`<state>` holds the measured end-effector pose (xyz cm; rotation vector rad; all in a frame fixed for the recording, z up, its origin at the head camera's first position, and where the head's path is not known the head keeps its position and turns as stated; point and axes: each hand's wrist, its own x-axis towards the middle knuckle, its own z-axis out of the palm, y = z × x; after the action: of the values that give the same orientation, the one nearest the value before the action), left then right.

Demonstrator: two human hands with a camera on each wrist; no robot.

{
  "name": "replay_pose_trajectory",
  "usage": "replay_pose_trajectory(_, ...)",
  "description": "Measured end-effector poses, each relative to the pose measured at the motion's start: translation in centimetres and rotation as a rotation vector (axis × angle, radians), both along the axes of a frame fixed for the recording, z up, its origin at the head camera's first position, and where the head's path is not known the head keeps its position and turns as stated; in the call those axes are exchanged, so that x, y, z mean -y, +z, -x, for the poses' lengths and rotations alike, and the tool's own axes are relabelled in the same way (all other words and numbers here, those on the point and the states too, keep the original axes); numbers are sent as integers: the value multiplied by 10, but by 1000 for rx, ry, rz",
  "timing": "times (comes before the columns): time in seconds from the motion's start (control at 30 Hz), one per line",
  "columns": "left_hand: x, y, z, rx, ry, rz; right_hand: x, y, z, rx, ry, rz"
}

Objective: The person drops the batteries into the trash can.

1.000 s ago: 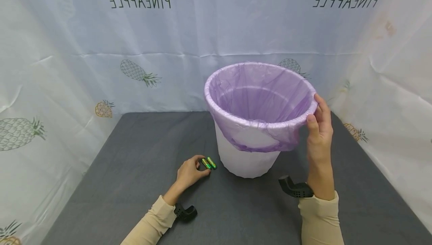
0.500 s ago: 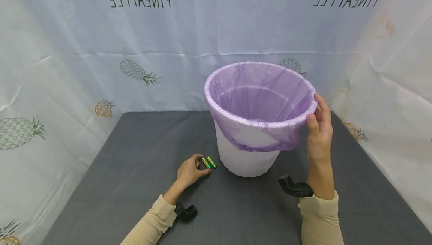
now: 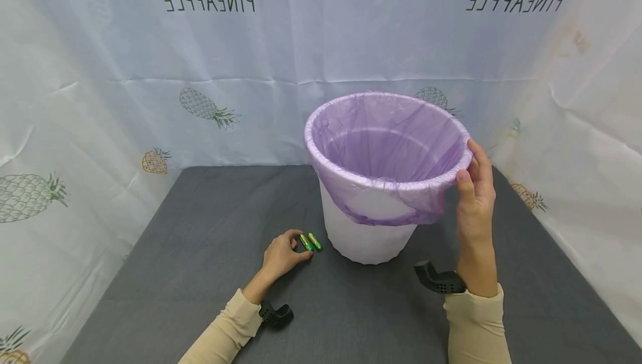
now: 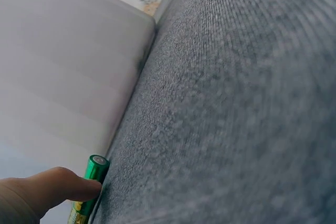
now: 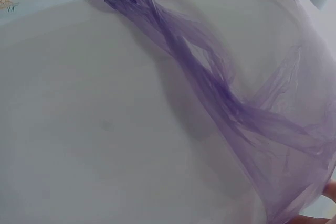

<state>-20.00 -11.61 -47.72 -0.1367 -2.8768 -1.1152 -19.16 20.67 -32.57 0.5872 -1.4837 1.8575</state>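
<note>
Two small green-and-yellow batteries lie side by side on the dark cloth, left of the bin's foot in the head view. My left hand (image 3: 281, 255) rests by them, thumb and index finger curled about the nearer battery (image 3: 306, 242); the other battery (image 3: 315, 241) lies just beyond. In the left wrist view the thumb (image 4: 68, 186) lies across a green battery (image 4: 96, 168). The white trash can (image 3: 368, 244) stands upright, a purple bag (image 3: 391, 155) lining it and folded over its rim. My right hand (image 3: 475, 197) grips that rim on the right side, thumb in front.
Dark grey cloth (image 3: 200, 230) covers the table. White curtains (image 3: 281, 35) printed with pineapples hang behind and at both sides. Black wrist cameras (image 3: 276, 316) sit on both wrists. A twisted, knotted part of the bag (image 5: 210, 85) hangs along the can's outside.
Hardly anything differs. The left thumb and the nearer battery shift very slightly; the right hand keeps its hold on the rim and the can stays put.
</note>
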Motion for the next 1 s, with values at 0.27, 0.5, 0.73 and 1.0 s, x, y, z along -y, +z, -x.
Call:
replay_pose_trajectory(0.27, 2, 4, -1, 10, 8, -25, 0, -1, -1, -5, 10, -6)
replay_pose_trajectory(0.5, 4, 11, 0, 10, 7, -39, -1, -2, -1, 0, 6, 2)
replay_pose_trajectory(0.73, 7, 19, 3, 8, -1, -61, 0, -2, -1, 8, 1, 1)
replay_pose_trajectory(1.0, 8, 31, 5, -20, -8, -76, 0, -1, 0, -4, 11, -5)
